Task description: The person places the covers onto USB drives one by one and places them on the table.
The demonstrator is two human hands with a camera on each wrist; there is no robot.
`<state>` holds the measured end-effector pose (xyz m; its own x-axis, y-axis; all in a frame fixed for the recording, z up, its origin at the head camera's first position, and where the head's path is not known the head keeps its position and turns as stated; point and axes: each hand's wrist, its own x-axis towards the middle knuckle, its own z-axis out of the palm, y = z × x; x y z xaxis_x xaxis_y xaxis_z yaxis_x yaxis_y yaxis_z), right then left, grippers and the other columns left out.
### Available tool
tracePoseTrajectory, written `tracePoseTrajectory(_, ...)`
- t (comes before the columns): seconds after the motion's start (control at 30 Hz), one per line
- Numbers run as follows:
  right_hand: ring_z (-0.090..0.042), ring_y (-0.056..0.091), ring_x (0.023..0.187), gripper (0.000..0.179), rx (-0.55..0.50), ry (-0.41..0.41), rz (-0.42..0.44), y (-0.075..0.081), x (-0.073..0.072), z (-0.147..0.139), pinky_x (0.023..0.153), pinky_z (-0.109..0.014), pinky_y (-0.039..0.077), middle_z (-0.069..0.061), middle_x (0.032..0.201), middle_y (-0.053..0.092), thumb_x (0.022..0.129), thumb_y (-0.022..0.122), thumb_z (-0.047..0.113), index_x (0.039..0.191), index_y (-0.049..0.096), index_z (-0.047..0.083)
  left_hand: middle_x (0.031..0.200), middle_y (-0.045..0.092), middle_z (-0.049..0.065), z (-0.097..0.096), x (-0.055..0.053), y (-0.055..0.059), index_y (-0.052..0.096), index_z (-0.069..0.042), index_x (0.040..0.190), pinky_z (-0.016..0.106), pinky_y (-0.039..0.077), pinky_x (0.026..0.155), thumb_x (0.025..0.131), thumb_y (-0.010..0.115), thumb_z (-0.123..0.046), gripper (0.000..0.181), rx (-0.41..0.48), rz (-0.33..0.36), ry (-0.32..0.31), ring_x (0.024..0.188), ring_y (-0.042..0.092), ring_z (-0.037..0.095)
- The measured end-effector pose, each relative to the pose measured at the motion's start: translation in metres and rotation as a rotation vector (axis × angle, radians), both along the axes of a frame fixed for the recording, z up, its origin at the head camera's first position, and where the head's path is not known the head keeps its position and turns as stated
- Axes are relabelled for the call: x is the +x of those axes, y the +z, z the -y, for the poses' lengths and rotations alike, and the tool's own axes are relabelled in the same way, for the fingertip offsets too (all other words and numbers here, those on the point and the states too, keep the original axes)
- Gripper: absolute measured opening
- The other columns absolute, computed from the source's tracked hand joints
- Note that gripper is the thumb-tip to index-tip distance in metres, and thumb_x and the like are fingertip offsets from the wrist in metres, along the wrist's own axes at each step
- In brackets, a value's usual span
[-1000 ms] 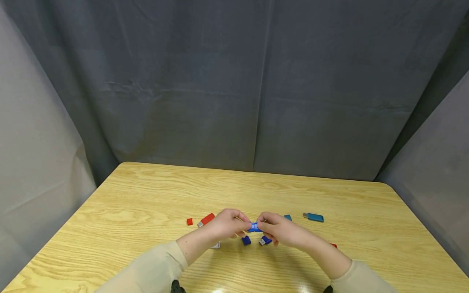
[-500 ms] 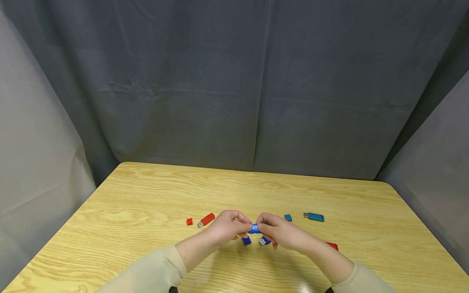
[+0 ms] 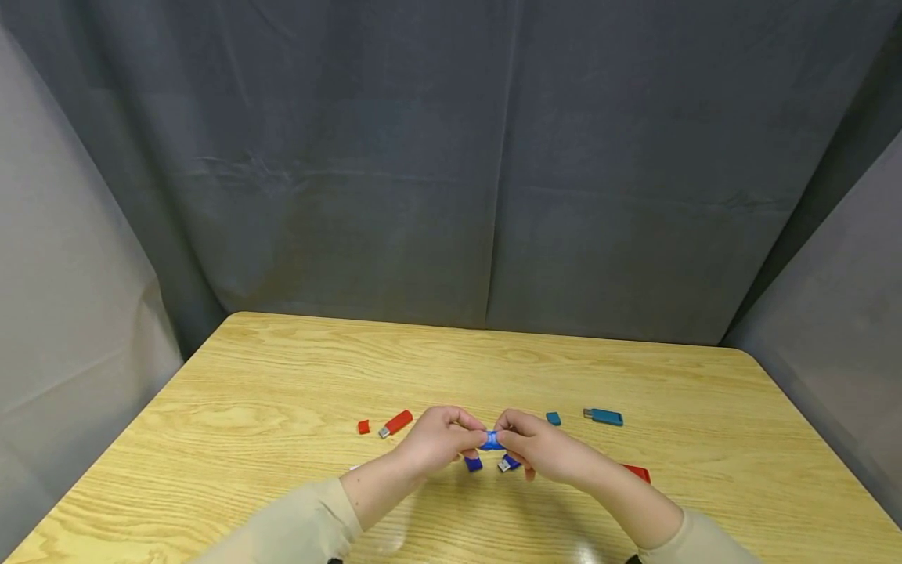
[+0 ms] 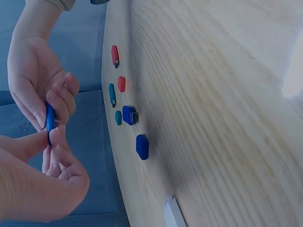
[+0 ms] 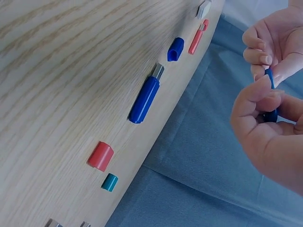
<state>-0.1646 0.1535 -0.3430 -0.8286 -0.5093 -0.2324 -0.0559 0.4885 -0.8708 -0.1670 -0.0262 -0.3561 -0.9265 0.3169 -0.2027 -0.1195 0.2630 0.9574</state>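
Observation:
Both hands are raised over the table, each pinching one end of the same small blue USB stick. My left hand [image 3: 438, 440] holds the stick's left end between thumb and fingertips. On the other end are the thumb and fingers of my right hand [image 3: 544, 446]. Fingertips hide much of the blue USB stick [image 3: 491, 441], and whether its cap is on cannot be told. Below the hands lie a dark blue cap [image 3: 474, 464] and an uncapped dark blue USB stick [image 3: 508, 463] with its metal plug bare.
Left of the hands lie a red USB stick [image 3: 397, 423] and red cap [image 3: 363, 427]. To the right are a teal cap [image 3: 553, 418] and teal USB stick [image 3: 604, 417]. A red piece [image 3: 639, 473] sits partly behind the right forearm; a white piece [image 4: 173, 213] shows in the left wrist view.
Both hands keep their pinch on the blue USB stick and have shifted down slightly. The teal cap and the red piece at right show more than before. The table pieces look unmoved.

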Motion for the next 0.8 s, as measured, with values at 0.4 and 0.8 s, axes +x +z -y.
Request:
tracePoseTrajectory(0.4,-0.013,0.031,0.056,0.017,0.014,-0.027,0.02,0.0024,0.0009,0.0006,0.053,-0.027,0.037,-0.001,0.065,0.037,0.101,0.036,0.011,0.093,0.045,-0.001,0.09,0.067,0.01,-0.0078,0.0023,-0.0054,0.065,0.008,0.097,0.025,0.051,0.067,0.087,0.063,-0.006,0.018,0.073,0.008,0.066,0.063,0.055,0.006)
tracePoseTrajectory(0.8,-0.013,0.029,0.056,0.017,0.012,-0.04,0.032,0.0017,0.0015,-0.0037,0.053,-0.027,0.033,0.0,0.064,0.036,0.101,0.036,0.013,0.093,0.045,0.0,0.086,0.071,0.013,-0.009,0.005,-0.0046,0.066,0.003,0.094,0.029,0.053,0.068,0.086,0.065,-0.009,0.015,0.007,-0.093,0.032,0.067,0.061,0.009)
